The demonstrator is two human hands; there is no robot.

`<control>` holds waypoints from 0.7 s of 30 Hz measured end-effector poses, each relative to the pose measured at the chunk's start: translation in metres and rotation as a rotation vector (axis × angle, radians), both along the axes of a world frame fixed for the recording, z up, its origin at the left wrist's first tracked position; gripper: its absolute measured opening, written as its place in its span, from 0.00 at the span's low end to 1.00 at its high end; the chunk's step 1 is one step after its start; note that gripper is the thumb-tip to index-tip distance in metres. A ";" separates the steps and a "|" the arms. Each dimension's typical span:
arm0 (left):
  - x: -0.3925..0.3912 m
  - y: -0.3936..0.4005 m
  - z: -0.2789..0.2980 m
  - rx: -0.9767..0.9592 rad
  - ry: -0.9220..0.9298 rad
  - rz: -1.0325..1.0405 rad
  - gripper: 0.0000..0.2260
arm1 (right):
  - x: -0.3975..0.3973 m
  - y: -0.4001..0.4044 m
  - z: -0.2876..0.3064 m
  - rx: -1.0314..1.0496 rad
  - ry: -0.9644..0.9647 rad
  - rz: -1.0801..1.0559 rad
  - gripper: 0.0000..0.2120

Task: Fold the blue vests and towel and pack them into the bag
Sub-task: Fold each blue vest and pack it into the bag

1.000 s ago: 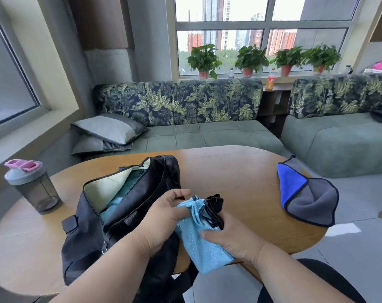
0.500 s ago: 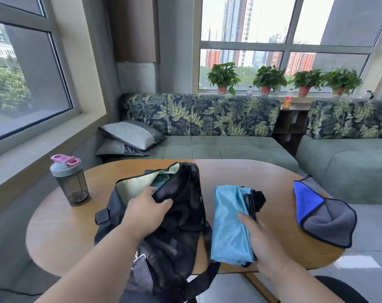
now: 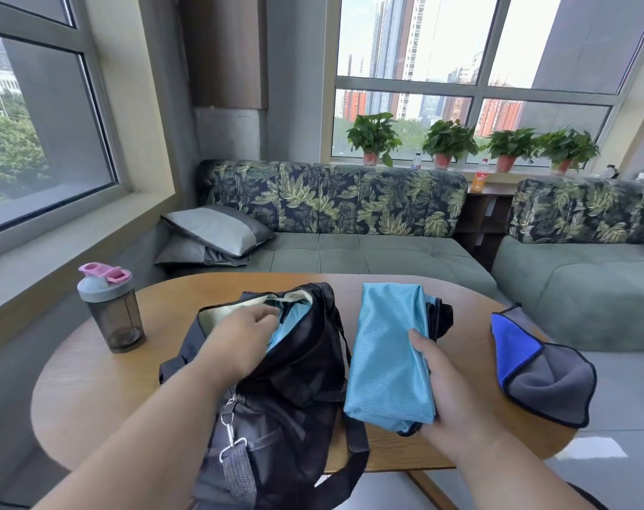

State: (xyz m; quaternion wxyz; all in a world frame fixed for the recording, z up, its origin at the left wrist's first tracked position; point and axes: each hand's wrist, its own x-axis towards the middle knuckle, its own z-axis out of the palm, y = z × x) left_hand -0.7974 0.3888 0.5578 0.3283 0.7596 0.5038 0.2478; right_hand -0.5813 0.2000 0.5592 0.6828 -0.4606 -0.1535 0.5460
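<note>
A black bag [image 3: 305, 366] lies open on the round wooden table [image 3: 92, 392]. Light blue fabric of another vest [image 3: 289, 322] shows inside its mouth. My left hand [image 3: 239, 340] is at the bag's opening, fingers curled on the edge of the mouth. A folded light blue vest [image 3: 383, 358] with black trim lies on the table right of the bag. My right hand [image 3: 445, 392] grips its near right edge, thumb on top. A blue and grey towel [image 3: 541, 369] lies loosely folded at the table's right edge.
A grey shaker bottle [image 3: 110, 311] with a pink lid stands at the table's left. Behind the table runs a green sofa [image 3: 349, 248] with leaf-print backrest and grey pillows [image 3: 213, 233]. Potted plants [image 3: 449, 141] line the window sill.
The folded vest went from held near the table's front edge to lying flat right of the bag. My left hand let go of it and moved to the bag's opening.
</note>
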 end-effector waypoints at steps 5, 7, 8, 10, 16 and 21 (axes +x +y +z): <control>-0.030 0.064 -0.016 0.128 0.582 0.167 0.18 | -0.036 0.020 0.019 -0.021 0.024 0.101 0.19; -0.034 0.075 -0.023 0.097 0.661 0.145 0.17 | -0.053 0.033 0.025 -0.034 0.030 0.145 0.19; -0.035 0.080 -0.026 0.097 0.654 0.133 0.17 | -0.061 0.041 0.028 -0.045 0.033 0.170 0.19; -0.039 0.088 -0.033 0.128 0.525 0.126 0.11 | -0.077 0.057 0.033 -0.075 0.032 0.223 0.20; -0.050 0.105 -0.042 0.176 0.383 0.231 0.21 | -0.112 0.109 0.032 -0.180 0.030 0.249 0.20; -0.048 0.112 -0.043 -0.023 0.190 0.144 0.32 | -0.123 0.133 0.023 -0.230 0.022 0.210 0.17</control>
